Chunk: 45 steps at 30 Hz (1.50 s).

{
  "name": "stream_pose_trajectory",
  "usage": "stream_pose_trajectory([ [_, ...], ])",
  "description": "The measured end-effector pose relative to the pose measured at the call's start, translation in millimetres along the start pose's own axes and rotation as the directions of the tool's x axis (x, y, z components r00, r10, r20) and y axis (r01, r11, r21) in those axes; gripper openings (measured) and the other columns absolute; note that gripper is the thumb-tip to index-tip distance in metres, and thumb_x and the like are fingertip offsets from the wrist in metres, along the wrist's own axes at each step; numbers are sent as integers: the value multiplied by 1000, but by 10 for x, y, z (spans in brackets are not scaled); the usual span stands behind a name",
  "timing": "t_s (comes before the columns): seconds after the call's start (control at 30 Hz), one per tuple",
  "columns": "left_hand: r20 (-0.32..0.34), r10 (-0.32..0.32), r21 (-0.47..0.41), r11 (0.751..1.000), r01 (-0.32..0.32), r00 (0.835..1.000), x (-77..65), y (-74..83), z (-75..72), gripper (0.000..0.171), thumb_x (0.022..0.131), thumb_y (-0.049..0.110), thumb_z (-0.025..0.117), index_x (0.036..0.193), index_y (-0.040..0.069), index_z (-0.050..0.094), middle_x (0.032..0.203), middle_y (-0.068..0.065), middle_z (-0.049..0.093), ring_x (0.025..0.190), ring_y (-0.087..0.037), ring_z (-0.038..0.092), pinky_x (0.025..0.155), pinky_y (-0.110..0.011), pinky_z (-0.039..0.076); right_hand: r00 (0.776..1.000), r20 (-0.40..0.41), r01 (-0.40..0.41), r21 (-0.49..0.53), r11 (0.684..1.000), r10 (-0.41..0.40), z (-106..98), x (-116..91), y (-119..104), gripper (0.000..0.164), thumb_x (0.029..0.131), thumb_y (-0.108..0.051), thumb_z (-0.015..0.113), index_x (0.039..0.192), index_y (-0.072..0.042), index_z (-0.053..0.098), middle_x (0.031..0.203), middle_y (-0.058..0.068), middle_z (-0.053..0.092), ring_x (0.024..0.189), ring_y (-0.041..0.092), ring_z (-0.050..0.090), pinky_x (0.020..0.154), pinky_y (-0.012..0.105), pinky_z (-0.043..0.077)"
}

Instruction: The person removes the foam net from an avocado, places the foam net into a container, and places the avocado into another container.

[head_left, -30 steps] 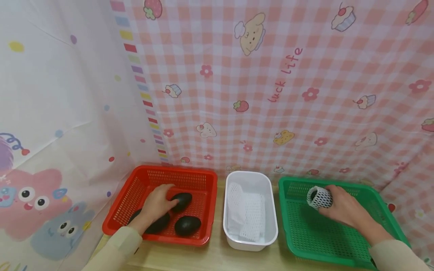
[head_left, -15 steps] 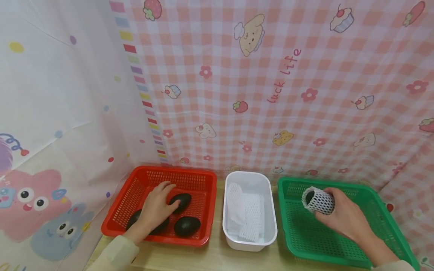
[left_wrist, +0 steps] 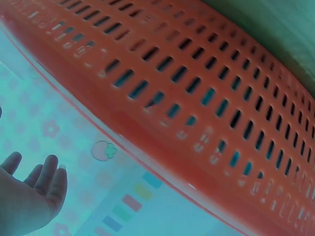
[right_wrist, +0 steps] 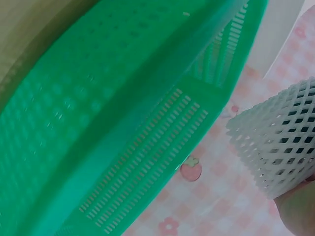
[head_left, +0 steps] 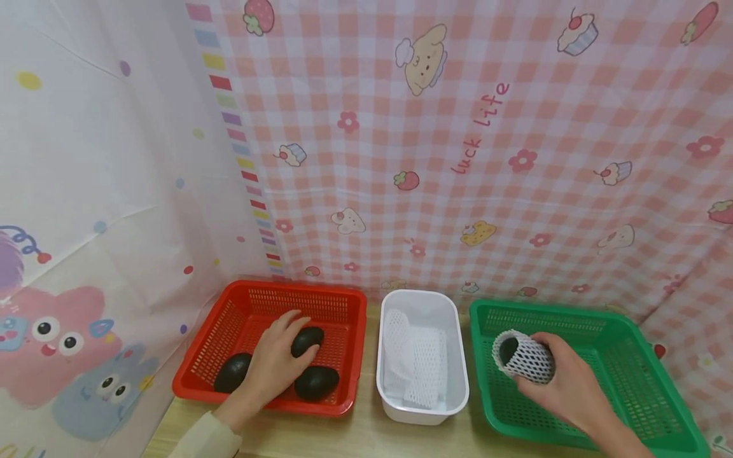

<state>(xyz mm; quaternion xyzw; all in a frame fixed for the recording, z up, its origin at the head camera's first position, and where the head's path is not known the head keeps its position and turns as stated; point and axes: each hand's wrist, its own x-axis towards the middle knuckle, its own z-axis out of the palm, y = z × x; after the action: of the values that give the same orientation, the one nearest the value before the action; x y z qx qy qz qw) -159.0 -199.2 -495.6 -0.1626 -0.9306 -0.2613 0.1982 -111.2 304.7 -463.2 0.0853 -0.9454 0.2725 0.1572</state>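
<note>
In the head view my left hand (head_left: pixel 277 359) is over the red basket (head_left: pixel 335 407), thumb and fingers spread around a dark avocado (head_left: pixel 307 340). The left wrist view shows that hand (left_wrist: pixel 34 196) with its fingers loosely bent. Two more avocados lie near it, one (head_left: pixel 316 382) in front to the right and one (head_left: pixel 233 373) to the left; the forearm covers part of the basket floor. My right hand (head_left: pixel 564 381) grips an avocado (head_left: pixel 508 349) in a white foam net sleeve (head_left: pixel 532 361), over the green basket (head_left: pixel 578 436). The sleeve's open end faces left.
A white tub (head_left: pixel 424 415) stands between the two baskets, with white foam net sleeves (head_left: pixel 426 369) lying in it. All three containers rest on a wooden table (head_left: pixel 378 439). Behind them hangs a pink checked cloth (head_left: pixel 366 191), and a white printed sheet (head_left: pixel 114 222) hangs on the left.
My left hand has drifted slightly right, uncovering the left avocado. My right hand has brought the sleeved avocado left and toward me over the green basket.
</note>
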Motion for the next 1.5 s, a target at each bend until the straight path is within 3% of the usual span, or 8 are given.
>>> stream_pose_trajectory([
  [0.43,0,55,-36,998,-55,998,-140,235,30,52,85,24,87,131,7,70,139,-14,62,123,-36,61,102,-59,49,990,-94,110,42,993,-105,153,-189,-244,74,61,-16,98,124,-6,61,110,4,67,86,9,59,66,33,53],
  [0.57,21,48,-61,997,-46,999,-201,317,27,52,87,26,85,133,7,69,144,-13,60,127,-35,60,102,-60,49,983,-114,153,63,986,-145,222,-269,-308,75,58,-13,98,123,-7,61,109,0,67,87,6,59,70,19,50],
  [0.77,28,77,-101,992,-74,997,-311,406,66,52,88,27,84,134,10,68,144,-12,60,128,-34,60,101,-62,50,997,-44,73,92,993,-69,293,-383,-440,76,60,-18,99,125,-9,61,112,1,66,87,6,59,68,28,53],
  [0.9,-20,180,-101,978,-181,983,-374,438,137,53,84,22,85,132,9,69,142,-11,62,125,-34,61,100,-59,51,998,-31,65,131,989,-62,362,-469,-505,76,59,-17,100,124,-11,61,112,-1,66,88,5,59,67,30,54],
  [1.03,-42,270,-89,958,-273,962,-441,473,196,55,83,22,84,134,9,67,142,-10,62,125,-32,61,100,-57,52,992,-43,126,187,974,-120,462,-550,-531,79,56,-12,100,124,-15,61,113,-7,65,89,2,60,68,29,53],
  [1.2,-1,313,-90,946,-311,950,-541,514,253,57,88,29,81,140,13,64,144,-6,61,127,-27,59,101,-51,51,976,-55,218,241,946,-211,572,-628,-530,83,52,-7,99,125,-16,61,114,-10,64,92,3,61,70,29,54],
  [1.4,10,371,-142,920,-366,929,-647,566,347,56,89,29,80,140,12,63,142,-8,61,124,-26,60,98,-50,53,966,-1,246,292,924,-257,649,-691,-506,84,54,-21,103,126,-16,60,115,-9,64,95,3,62,70,28,54],
  [1.5,28,367,-172,918,-357,930,-702,604,400,52,92,32,80,138,12,64,142,-8,61,124,-24,60,96,-48,55,951,17,288,318,903,-309,694,-707,-478,87,54,-27,104,127,-14,59,117,-7,64,99,3,62,71,28,54],
])
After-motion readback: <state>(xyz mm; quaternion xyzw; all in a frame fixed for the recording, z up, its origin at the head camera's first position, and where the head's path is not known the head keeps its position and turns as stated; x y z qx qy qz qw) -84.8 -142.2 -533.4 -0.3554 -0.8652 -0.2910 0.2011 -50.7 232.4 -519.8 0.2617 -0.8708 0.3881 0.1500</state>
